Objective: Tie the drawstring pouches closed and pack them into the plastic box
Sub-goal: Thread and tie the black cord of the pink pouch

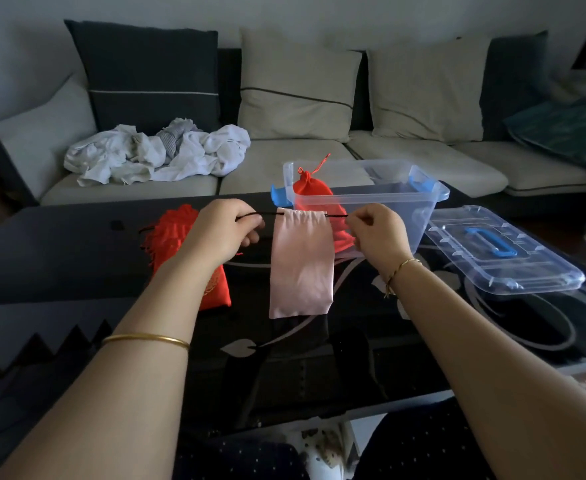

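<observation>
Pulling the black drawstring [267,214] taut, your left hand [227,230] and right hand [376,233] pinch its ends in curled fingers, so the pink pouch [300,265] hangs above the worktop [371,358] and cinches. A tied red pouch [310,188] sits in the plastic box [419,202]; another red pouch [173,237] waits left.

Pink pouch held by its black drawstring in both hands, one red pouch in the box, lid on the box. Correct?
No: the head view shows the lid lying on the table right of the open box. The left hand and right hand hold the pink pouch by its drawstring, and one red pouch is in the box.
</observation>
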{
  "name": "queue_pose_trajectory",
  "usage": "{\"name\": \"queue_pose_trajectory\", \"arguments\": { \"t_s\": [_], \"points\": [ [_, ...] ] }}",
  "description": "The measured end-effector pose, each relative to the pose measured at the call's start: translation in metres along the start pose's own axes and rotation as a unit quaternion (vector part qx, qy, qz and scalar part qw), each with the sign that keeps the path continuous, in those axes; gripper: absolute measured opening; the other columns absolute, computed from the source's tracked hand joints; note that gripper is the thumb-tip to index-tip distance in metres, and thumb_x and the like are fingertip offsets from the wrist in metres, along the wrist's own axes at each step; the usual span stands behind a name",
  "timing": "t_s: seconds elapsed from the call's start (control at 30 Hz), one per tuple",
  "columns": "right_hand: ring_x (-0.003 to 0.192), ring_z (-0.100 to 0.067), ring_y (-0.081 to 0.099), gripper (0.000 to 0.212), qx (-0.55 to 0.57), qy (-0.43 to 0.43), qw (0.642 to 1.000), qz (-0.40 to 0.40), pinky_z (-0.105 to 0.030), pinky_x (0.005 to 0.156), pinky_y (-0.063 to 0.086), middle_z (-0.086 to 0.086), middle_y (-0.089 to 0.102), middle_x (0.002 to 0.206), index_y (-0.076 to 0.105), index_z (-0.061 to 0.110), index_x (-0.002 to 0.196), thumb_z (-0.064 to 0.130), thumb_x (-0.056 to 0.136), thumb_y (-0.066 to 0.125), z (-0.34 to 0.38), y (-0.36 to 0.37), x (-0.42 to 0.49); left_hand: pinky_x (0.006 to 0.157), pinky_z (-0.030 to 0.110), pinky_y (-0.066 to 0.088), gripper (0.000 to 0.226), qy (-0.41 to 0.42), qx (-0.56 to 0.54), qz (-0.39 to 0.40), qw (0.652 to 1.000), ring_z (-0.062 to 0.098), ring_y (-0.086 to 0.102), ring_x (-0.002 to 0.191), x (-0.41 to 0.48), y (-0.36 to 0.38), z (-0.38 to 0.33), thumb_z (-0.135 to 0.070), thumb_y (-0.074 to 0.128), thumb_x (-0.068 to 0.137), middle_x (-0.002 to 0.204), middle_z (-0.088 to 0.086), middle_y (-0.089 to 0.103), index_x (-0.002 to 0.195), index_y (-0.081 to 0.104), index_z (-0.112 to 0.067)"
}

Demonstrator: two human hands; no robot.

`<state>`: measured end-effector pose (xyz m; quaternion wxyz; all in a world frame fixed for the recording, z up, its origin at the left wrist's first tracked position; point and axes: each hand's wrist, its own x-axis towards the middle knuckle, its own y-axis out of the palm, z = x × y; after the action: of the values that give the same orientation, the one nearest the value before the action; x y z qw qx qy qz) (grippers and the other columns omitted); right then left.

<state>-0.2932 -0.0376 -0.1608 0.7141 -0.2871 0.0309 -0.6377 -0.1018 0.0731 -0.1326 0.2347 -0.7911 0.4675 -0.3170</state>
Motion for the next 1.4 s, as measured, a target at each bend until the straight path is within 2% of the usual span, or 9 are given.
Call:
{"name": "queue_pose_trajectory", "arguments": {
  "t_s": [0.1,0.27,0.4,0.47,0.53,0.67,0.83,0.97,1.4],
  "points": [
    [0.063,-0.023,0.043,0.021,0.023,0.062,0.997,-0.031,-0.038,0.062,0.045,-0.012,0.049,0.067,0.053,-0.014,0.079,0.007,0.083,0.052,-0.014,-0.008,0.009,0.061,0.022,0.043,0.024,-0.019,0.003,0.017,1.0,0.012,0.056,0.062,-0.003,-0.016,0.004,-0.019,0.047,0.097,0.071,0.001,0.065,0.087,0.068,-0.01],
    [0.054,-0.018,0.041,0.017,0.119,0.176,0.977,-0.032,-0.034,0.059,0.041,-0.006,0.045,0.061,0.052,0.008,0.065,0.006,0.082,0.056,-0.028,-0.011,0.013,0.069,0.024,0.046,0.032,-0.075,-0.142,0.023,0.987,0.014,0.058,0.08,-0.004,-0.016,0.003,-0.019,0.043,0.099,0.083,0.003,0.064,0.076,0.064,-0.016],
    [0.05,-0.02,0.04,0.025,0.135,0.191,0.972,0.013,-0.032,0.052,0.039,-0.007,0.043,0.057,0.048,0.009,0.06,0.004,0.083,0.056,-0.021,0.002,0.006,0.099,0.036,0.04,0.035,-0.065,-0.469,0.027,0.881,0.017,0.055,0.118,0.0,-0.005,-0.022,-0.018,0.036,0.1,0.105,0.003,0.066,0.069,0.051,-0.014],
    [0.046,-0.019,0.037,0.026,0.149,0.192,0.97,0.031,-0.028,0.046,0.034,-0.008,0.041,0.054,0.047,0.009,0.06,0.004,0.083,0.056,-0.016,0.008,0.003,0.095,0.036,0.047,0.036,-0.044,-0.583,0.039,0.81,0.021,0.065,0.102,-0.001,-0.001,-0.037,-0.018,0.033,0.1,0.087,0.007,0.07,0.066,0.045,-0.012],
    [0.044,-0.017,0.036,0.023,0.172,0.195,0.965,0.037,-0.025,0.044,0.032,-0.007,0.041,0.055,0.048,0.008,0.062,0.003,0.083,0.053,-0.009,0.011,0.002,0.074,0.033,0.055,0.036,-0.034,-0.616,0.039,0.786,0.021,0.065,0.066,-0.001,0.005,-0.046,-0.016,0.033,0.101,0.061,0.006,0.06,0.068,0.046,-0.009],
    [0.043,-0.014,0.038,0.02,0.266,0.202,0.942,0.027,-0.019,0.041,0.034,-0.005,0.043,0.055,0.049,0.009,0.066,0.002,0.085,0.047,0.009,0.008,-0.002,0.046,0.019,0.046,0.022,-0.055,-0.462,0.065,0.883,0.008,0.047,0.047,-0.002,0.015,-0.049,-0.008,0.043,0.098,0.059,0.002,0.05,0.08,0.058,-0.005],
    [0.045,-0.015,0.041,0.02,0.343,0.169,0.923,0.044,-0.021,0.042,0.036,-0.006,0.047,0.058,0.05,0.007,0.067,0.001,0.085,0.046,0.034,0.001,-0.007,0.047,0.018,0.04,0.005,-0.068,-0.263,0.139,0.952,0.005,0.052,0.047,-0.005,0.026,-0.038,-0.01,0.064,0.087,0.055,-0.002,0.057,0.084,0.067,-0.006],
    [0.037,-0.01,0.046,0.023,0.359,0.134,0.92,0.08,-0.018,0.04,0.039,-0.007,0.051,0.057,0.054,0.005,0.065,0.001,0.087,0.047,0.052,0.006,-0.013,0.052,0.021,0.039,0.023,-0.068,-0.205,0.148,0.965,0.004,0.043,0.038,-0.006,0.03,-0.039,-0.023,0.072,0.081,0.05,-0.002,0.052,0.081,0.066,-0.001],
    [0.047,-0.015,0.048,0.02,0.221,0.141,0.934,0.243,-0.023,0.046,0.037,-0.011,0.057,0.067,0.054,0.003,0.099,0.003,0.093,0.036,0.048,0.014,-0.017,0.039,0.014,0.034,0.024,-0.111,-0.265,0.109,0.952,0.007,0.046,0.044,-0.001,0.032,-0.035,-0.015,0.054,0.094,0.057,0.001,0.055,0.076,0.065,-0.005]
  ]
}}
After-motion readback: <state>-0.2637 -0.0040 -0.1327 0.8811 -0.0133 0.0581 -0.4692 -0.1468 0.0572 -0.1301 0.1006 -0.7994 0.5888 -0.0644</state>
